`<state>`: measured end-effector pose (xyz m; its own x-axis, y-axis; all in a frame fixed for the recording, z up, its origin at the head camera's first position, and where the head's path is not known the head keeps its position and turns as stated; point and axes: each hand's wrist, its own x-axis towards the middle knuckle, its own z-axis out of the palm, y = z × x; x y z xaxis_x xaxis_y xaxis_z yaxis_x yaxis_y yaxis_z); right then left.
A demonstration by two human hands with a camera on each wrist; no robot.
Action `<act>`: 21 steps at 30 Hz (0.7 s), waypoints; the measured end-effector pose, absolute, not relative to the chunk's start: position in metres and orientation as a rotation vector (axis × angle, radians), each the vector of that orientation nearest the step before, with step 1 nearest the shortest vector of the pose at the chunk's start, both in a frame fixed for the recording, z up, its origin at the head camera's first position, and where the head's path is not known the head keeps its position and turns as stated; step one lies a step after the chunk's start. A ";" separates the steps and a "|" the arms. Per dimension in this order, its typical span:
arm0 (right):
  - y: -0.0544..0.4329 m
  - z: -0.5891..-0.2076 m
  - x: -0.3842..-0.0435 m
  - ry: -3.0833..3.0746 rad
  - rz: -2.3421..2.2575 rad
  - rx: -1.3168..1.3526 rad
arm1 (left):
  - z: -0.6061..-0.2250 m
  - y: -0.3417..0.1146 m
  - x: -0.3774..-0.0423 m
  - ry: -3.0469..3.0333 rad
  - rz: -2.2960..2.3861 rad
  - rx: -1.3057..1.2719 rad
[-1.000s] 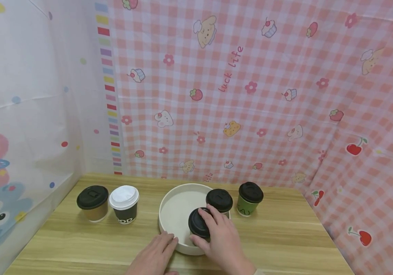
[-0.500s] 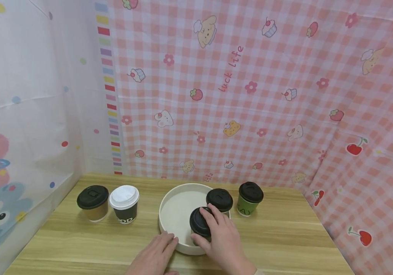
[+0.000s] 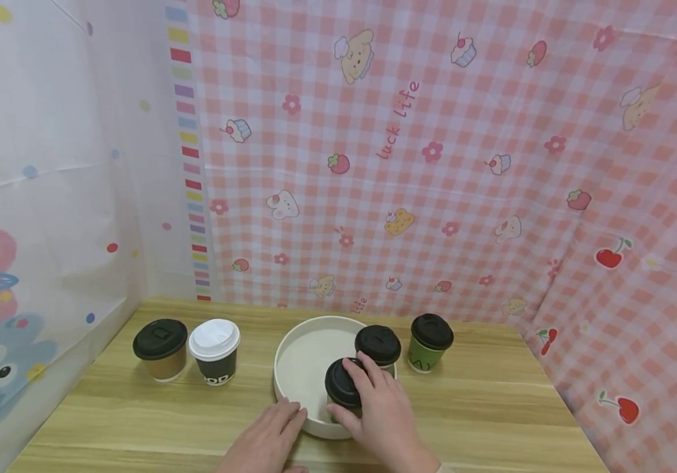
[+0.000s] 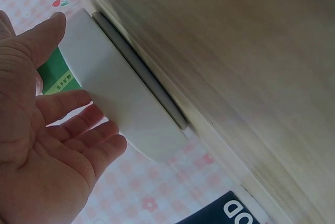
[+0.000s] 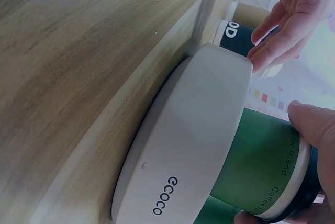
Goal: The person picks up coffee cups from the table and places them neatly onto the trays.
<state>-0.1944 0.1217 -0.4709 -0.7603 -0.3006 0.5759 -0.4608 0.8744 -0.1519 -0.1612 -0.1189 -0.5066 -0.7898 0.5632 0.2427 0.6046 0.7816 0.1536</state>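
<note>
My right hand (image 3: 388, 420) grips a paper coffee cup (image 5: 256, 161) with a green sleeve by its black lid (image 3: 340, 384), thumb on the near side and fingers over the top. The cup stands upright inside a round cream tray (image 3: 305, 368), near its front right wall. Behind it in the tray is a second black-lidded cup (image 3: 377, 344), partly covered by the first cup and the right hand. My left hand (image 3: 267, 437) rests its fingertips on the tray's front left rim, fingers loosely bent in the left wrist view, where the tray wall (image 4: 120, 88) shows beside them.
A green cup with a black lid (image 3: 430, 341) stands just right of the tray. To the left are a brown cup with a black lid (image 3: 162, 355) and a dark cup with a white lid (image 3: 215, 351). Patterned cloths (image 3: 386, 164) close off the wooden table's back and sides.
</note>
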 end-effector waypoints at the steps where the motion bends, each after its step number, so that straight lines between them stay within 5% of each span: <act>1: 0.122 -0.471 -0.194 -2.498 0.389 0.549 | -0.507 -0.119 -0.161 -2.784 -0.330 -0.922; 21: 0.123 -0.468 -0.190 -2.593 0.459 0.535 | -0.507 -0.118 -0.161 -2.792 -0.337 -0.913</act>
